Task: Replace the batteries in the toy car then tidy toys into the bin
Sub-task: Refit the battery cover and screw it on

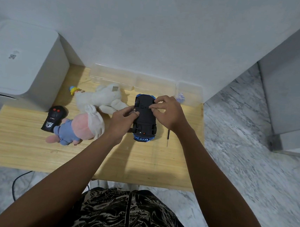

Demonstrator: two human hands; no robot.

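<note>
A blue toy car [145, 120] lies upside down on the wooden table [23, 145], its black underside facing up. My left hand [122, 120] grips the car's left side with curled fingers. My right hand [167, 112] rests over the car's right side, fingertips curled onto the underside near the far wheels. A thin screwdriver [168, 139] lies on the table just right of the car, partly under my right wrist. Along the wall stands a clear plastic bin [112, 77].
A black remote control [52, 118], a pink and blue plush doll [78, 129], a white plush toy [101, 97] and a small yellow and blue figure [74, 89] lie left of the car. A white box [22, 64] stands at far left. Marble floor surrounds the table.
</note>
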